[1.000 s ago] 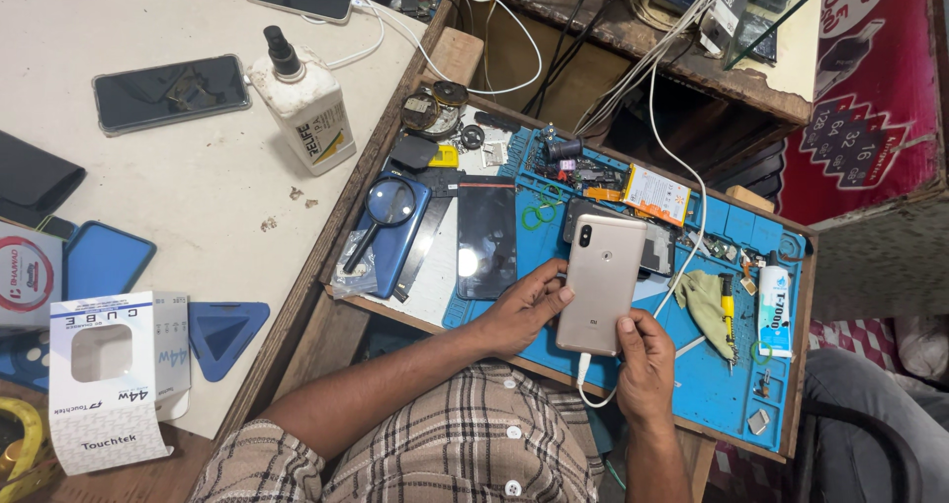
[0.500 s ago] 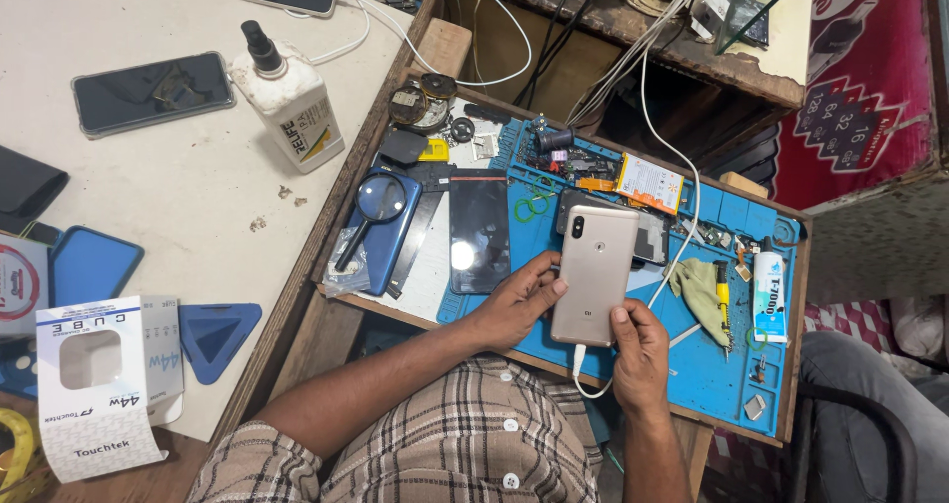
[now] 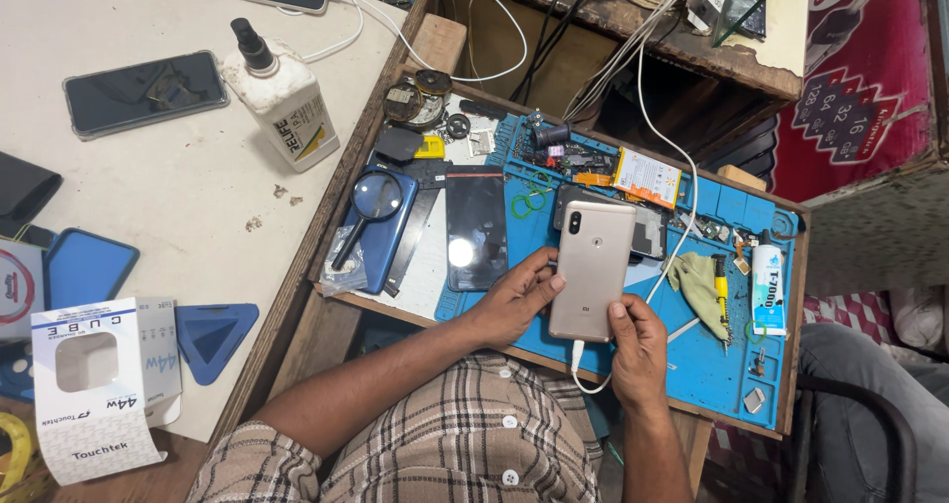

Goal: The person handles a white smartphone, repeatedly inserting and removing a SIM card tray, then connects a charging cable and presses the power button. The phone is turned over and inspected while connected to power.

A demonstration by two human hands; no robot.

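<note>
Gold phone [image 3: 591,269], back up, centre of frame over blue mat [image 3: 712,360]. Left hand [image 3: 514,300] gripping its left edge, fingers curled; right hand [image 3: 638,350] pinching lower right corner. White cable [image 3: 583,373] plugged below. Black screen panel [image 3: 475,230] just left.

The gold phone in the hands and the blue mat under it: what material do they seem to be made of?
Gold phone: back looks like matte metal, a smooth champagne sheen with no glare; painted plastic is possible. Left hand and right hand grip its edges.
Blue mat: probably silicone or rubber, dull and moulded, with raised compartments along its top.
</note>
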